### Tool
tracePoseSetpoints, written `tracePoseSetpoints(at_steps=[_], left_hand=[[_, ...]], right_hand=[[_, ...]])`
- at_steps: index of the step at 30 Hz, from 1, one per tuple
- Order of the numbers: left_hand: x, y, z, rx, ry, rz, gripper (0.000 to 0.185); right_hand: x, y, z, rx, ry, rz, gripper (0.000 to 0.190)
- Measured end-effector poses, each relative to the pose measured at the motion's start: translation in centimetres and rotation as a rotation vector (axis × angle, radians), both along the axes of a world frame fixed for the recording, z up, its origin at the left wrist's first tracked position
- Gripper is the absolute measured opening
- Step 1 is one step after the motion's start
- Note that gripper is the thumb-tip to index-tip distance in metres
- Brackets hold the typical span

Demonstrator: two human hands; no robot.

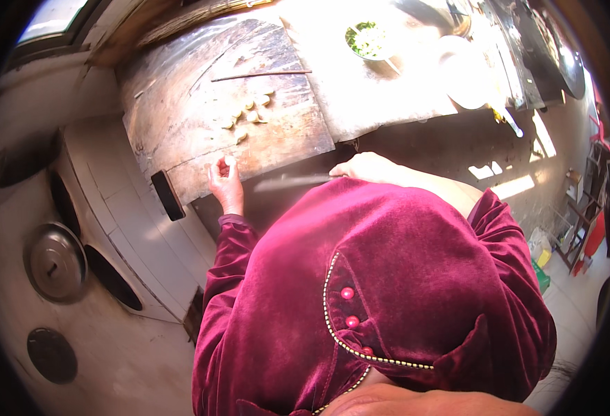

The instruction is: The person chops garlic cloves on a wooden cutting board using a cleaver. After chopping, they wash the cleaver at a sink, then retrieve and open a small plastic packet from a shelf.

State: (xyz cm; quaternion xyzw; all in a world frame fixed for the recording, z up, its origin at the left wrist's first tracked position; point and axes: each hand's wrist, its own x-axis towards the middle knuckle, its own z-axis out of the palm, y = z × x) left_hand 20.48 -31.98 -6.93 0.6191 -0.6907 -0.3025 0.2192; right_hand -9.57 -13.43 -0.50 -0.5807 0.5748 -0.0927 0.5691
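My left hand (225,179) is at the front edge of a worn wooden board (294,125), thumb and fingertips curled together around something small and pale that I cannot identify. My right hand (365,167) is farther right, in front of the counter edge, and grips the end of a knife (289,182), whose blurred blade points left towards my left hand. Several small pale pieces of food (253,116) lie in a loose cluster on the board. Behind them rests a thin dark stick (261,75).
A bowl of chopped greens (367,40) stands on the brightly lit counter (336,104), with a pale round thing (463,73) to its right. A dark rectangular object (168,195) sits at the board's left front corner. Metal lids (55,262) are at the left.
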Motion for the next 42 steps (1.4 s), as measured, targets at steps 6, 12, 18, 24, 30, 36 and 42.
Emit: tracePoseSetpoints(at_steps=[6,12,18,24,30,36,42], left_hand=[[-1.2,0.5,-0.4,-0.08,-0.032,-0.174,0.017],[-4.3,-1.4,-1.4,-0.169,-0.143,-0.292,0.017],[-5.2,-2.9,-2.2,-0.187,-0.24,-0.336,0.021],[-5.2,-3.1,-2.6,-0.313,-0.324,-0.412,0.061],[-7.2,-4.6,-2.9,-0.241,-0.319,-0.539,0.086],[-9.2,-5.5,-2.9,-0.278,-0.29,-0.627,0.075],[-8.5,-7.1,-4.5,-0.314,-0.277,-0.678,0.049]], right_hand=[[-0.3,-0.1,-0.7,-0.004,0.003,-0.186,0.038],[-0.5,0.4,-0.9,-0.045,0.124,-0.529,0.043],[-0.7,-0.4,-0.8,0.057,0.102,-0.62,0.035],[0.1,-0.9,-1.3,0.013,0.097,-0.696,0.037],[0.2,-2.7,-1.7,0.113,0.183,-0.595,0.04],[2.1,-4.5,-0.6,0.072,0.099,-0.674,0.039],[3.3,-5.4,-1.0,0.218,-0.067,-0.653,0.037]])
